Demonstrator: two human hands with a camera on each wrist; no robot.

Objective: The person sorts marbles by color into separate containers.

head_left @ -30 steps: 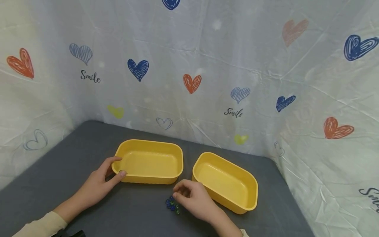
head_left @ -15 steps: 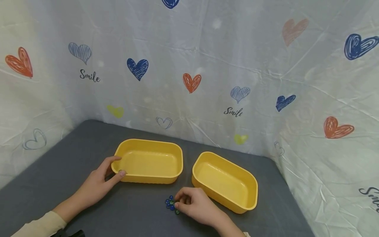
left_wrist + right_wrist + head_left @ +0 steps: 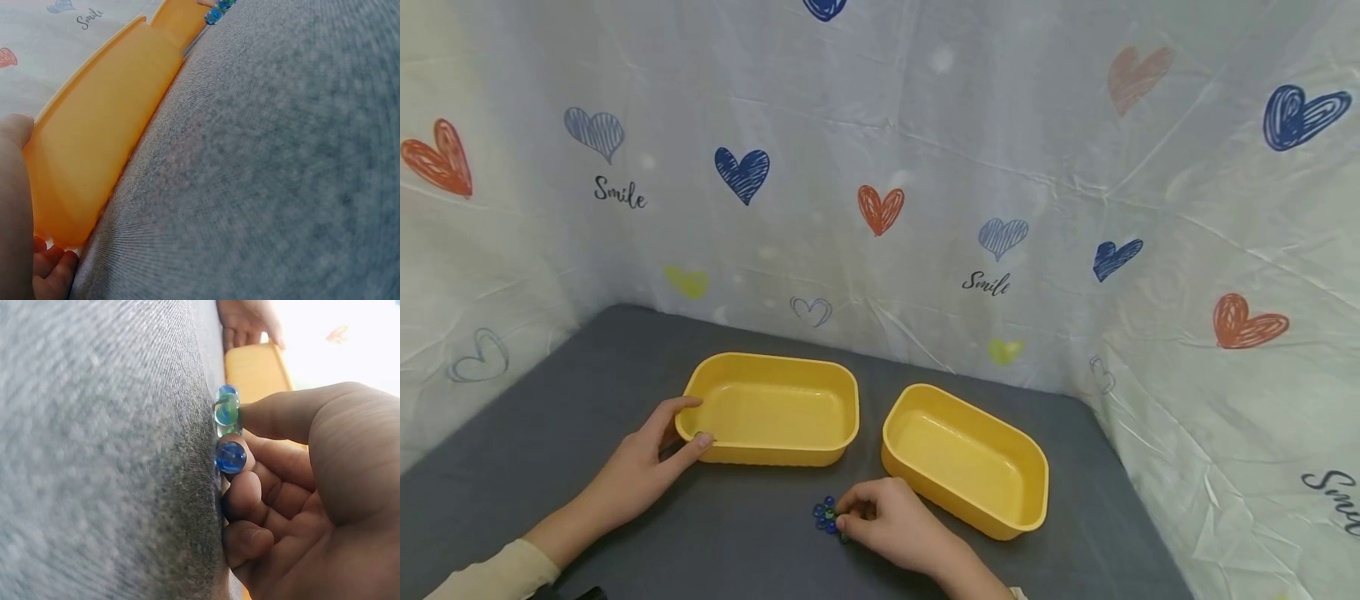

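Observation:
My left hand (image 3: 636,471) holds the left end of a yellow plastic tub (image 3: 782,456), with its thumb at the near corner of the rim. Just in front of that tub, a small cluster of glass marbles (image 3: 822,515), blue and green, lies on the grey cloth. The right hand (image 3: 891,525) is low at the right side of the cluster, fingers curled. Seen close in the right wrist view, its thumb touches a green marble (image 3: 226,411), and a blue marble (image 3: 232,457) lies against a fingertip. The hand partly hides the cluster.
A second yellow tub (image 3: 970,454) stands at an angle behind the right hand, with nothing seen inside. Grey cloth (image 3: 722,533) covers the table. A white curtain (image 3: 820,250) printed with hearts hangs behind and at both sides.
The right hand has come down to the marbles and its thumb and finger have closed in on them. My left hand has stayed on the tub. The head view has shifted slightly.

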